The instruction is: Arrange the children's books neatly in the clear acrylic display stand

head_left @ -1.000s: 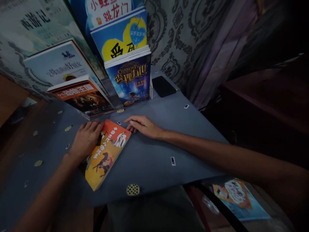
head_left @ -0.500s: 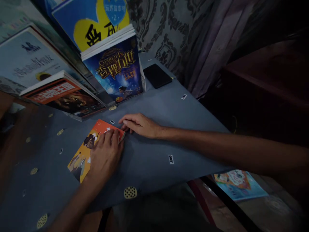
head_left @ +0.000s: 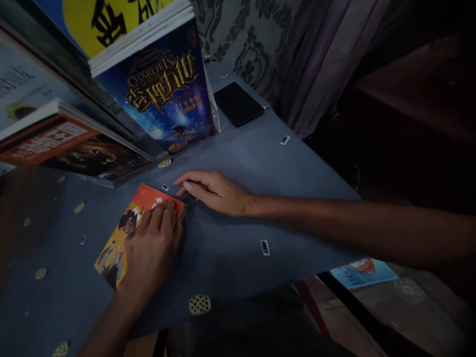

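Observation:
An orange and yellow book [head_left: 130,218] lies on the grey-blue tablecloth [head_left: 223,267], its cover facing up. My left hand [head_left: 152,243] rests flat on the book, fingers stretched over the cover and hiding part of it. Just right of the book's upper corner, my right hand [head_left: 215,192] lies on its side on the cloth, fingers loosely extended and holding nothing. Its fingertips are close to the book's edge; whether they touch it I cannot tell.
Blue books [head_left: 159,94] and orange-red books [head_left: 74,144] stand in clear holders behind. A black phone-like slab [head_left: 239,104] lies at the back right. Another book [head_left: 364,272] is low down beyond the table edge, by a dark strap.
The view has shifted, so the standing books appear larger and further left. My right hand's fingers look a little straighter and slightly apart from the book. My left hand stays on the book.

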Available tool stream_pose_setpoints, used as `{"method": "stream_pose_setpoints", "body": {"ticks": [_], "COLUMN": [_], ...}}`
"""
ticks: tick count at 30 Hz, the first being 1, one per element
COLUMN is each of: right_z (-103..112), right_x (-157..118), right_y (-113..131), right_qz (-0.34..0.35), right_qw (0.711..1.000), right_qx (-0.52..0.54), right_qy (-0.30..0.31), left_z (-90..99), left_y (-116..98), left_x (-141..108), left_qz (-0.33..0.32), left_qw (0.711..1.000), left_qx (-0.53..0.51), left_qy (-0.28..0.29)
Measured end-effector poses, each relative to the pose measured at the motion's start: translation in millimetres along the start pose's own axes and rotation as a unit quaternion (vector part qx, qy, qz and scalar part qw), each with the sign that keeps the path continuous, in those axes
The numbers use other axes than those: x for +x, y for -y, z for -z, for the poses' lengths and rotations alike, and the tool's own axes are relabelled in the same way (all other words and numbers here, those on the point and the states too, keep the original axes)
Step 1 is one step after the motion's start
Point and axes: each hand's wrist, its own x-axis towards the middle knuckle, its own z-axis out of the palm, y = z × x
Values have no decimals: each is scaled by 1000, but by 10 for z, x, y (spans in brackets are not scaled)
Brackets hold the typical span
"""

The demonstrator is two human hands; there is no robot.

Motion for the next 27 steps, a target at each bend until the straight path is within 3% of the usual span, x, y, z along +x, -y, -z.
{"method": "stream_pose_setpoints", "body": {"ticks": [7,14,20,27], "right_z": [-7,-30,-75,-108], "right_x": [-40,-99,-147,-172], "right_y": [38,56,2,-3], "right_qz": [27,61,83,112], "right_qw": [1000,997,991,985], "right_qx": [4,-56,-106,-132], "right_qy": [-16,5,-15,-20], "left_z": [7,91,136,44], "left_y": [14,-27,-38,-16], "left_x": [-4,20,-2,-46], "left_qz": [35,3,7,5], "left_qw": [998,1000,999,1000], "left_qx": [-48,-12,2,-22], "left_qy": [10,7,33,-3]}}
